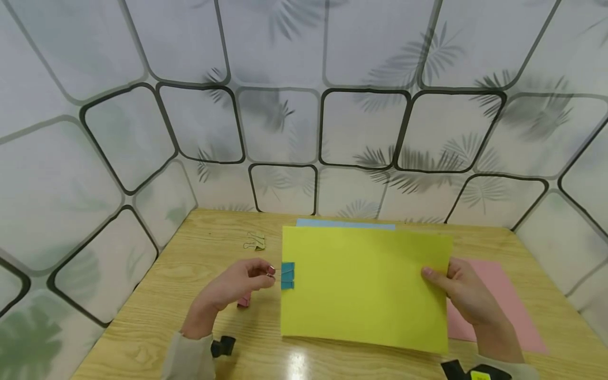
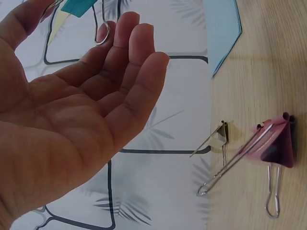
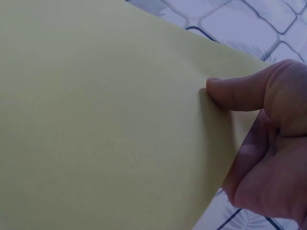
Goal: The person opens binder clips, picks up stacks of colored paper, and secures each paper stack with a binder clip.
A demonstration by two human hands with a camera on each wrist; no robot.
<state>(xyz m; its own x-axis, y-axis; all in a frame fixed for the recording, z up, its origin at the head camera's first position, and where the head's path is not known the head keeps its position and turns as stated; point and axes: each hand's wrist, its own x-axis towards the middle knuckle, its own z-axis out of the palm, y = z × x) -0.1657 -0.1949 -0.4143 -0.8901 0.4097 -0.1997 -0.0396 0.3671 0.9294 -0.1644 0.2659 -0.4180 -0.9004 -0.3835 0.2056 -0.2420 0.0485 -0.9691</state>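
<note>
Yellow paper (image 1: 366, 290) is held up above the table, tilted toward the head camera. On its right edge my right hand (image 1: 467, 293) grips it, thumb on the front and fingers behind; the same thumb (image 3: 235, 93) lies flat on the sheet in the right wrist view. A blue binder clip (image 1: 287, 275) sits on the left edge of the paper. My left hand (image 1: 237, 285) pinches the clip's wire handles between thumb and fingertips. In the left wrist view only the lower part of the blue clip (image 2: 79, 5) shows.
Light blue paper (image 1: 347, 224) lies behind the yellow sheet, and pink paper (image 1: 499, 306) on the right. A pale yellow binder clip (image 1: 256, 241) rests beyond my left hand. A pink binder clip (image 2: 278, 143) stands on the wooden table (image 1: 142, 322), partly hidden by the hand in the head view.
</note>
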